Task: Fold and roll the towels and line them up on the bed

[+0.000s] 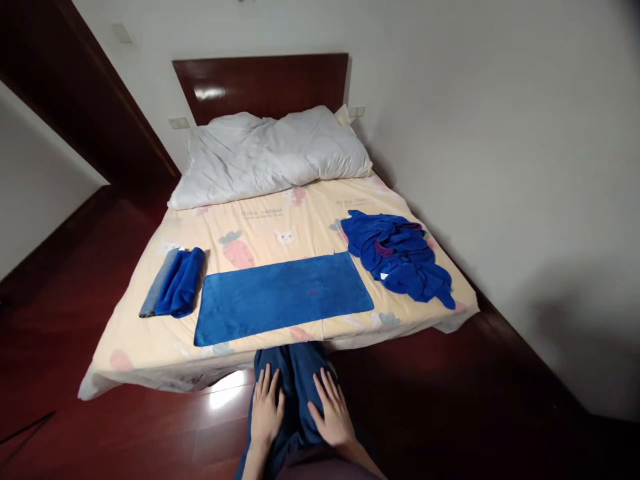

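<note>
My left hand (267, 407) rests flat on my left thigh with its fingers spread, holding nothing. On my right thigh lies my right hand (331, 410), also spread and without anything in it. A blue towel (285, 297) is spread flat near the bed's front edge, just beyond my knees. To its left sit rolled or folded towels (181, 283), blue with a grey one at the left side. A crumpled pile of blue cloths (400, 253) lies at the right of the bed, with a small purple patch and a white tag showing.
The bed (260, 233) has a cream sheet printed with carrots and rabbits. A grey-white quilt (275, 153) lies across its head, before a dark wooden headboard (275, 83). A white wall (500, 147) stands to the right, above dark red flooring (125, 433).
</note>
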Tool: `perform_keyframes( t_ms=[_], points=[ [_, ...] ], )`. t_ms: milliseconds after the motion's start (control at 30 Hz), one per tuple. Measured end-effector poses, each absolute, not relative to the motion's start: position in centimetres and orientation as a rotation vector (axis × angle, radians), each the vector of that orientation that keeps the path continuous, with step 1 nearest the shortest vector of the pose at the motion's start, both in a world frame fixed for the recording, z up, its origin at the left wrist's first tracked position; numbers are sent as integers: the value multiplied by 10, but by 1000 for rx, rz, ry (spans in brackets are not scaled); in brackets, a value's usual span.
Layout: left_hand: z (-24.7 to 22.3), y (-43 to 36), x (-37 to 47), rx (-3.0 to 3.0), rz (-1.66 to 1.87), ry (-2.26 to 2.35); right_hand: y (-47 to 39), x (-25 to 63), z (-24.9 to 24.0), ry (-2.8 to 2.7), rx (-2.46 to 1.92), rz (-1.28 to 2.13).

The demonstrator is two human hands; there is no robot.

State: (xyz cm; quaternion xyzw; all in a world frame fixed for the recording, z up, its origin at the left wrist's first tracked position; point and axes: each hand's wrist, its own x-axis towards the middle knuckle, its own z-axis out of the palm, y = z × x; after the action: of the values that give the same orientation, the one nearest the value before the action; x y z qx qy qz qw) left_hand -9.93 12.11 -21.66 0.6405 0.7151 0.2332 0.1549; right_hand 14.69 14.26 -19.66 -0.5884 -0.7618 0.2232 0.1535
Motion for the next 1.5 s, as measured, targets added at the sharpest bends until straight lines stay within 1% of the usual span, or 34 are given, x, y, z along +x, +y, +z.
perform_keyframes(
  t_ms=[100, 300, 567, 833, 1333, 1500],
  points=[
    [-220, 107, -94, 1796, 620, 2032, 115, 136, -197, -2257, -1737, 817],
    [-214, 138, -116, 1907, 493, 2009, 145, 140, -174, -2316, -1757, 935],
    [-220, 132, -98, 1939, 525, 2144, 136, 134, -178, -2322, -1773, 880],
    [-211, 133, -95, 2104, 547, 2044, 137, 136, -187, -2334, -1746, 850],
    [-203, 135, -98, 1887, 680, 1968, 137, 138, -182, -2344, -1767, 875],
    [-203, 135, -99, 1870, 707, 1959, 137, 138, -186, -2367, -1766, 810]
  ],
)
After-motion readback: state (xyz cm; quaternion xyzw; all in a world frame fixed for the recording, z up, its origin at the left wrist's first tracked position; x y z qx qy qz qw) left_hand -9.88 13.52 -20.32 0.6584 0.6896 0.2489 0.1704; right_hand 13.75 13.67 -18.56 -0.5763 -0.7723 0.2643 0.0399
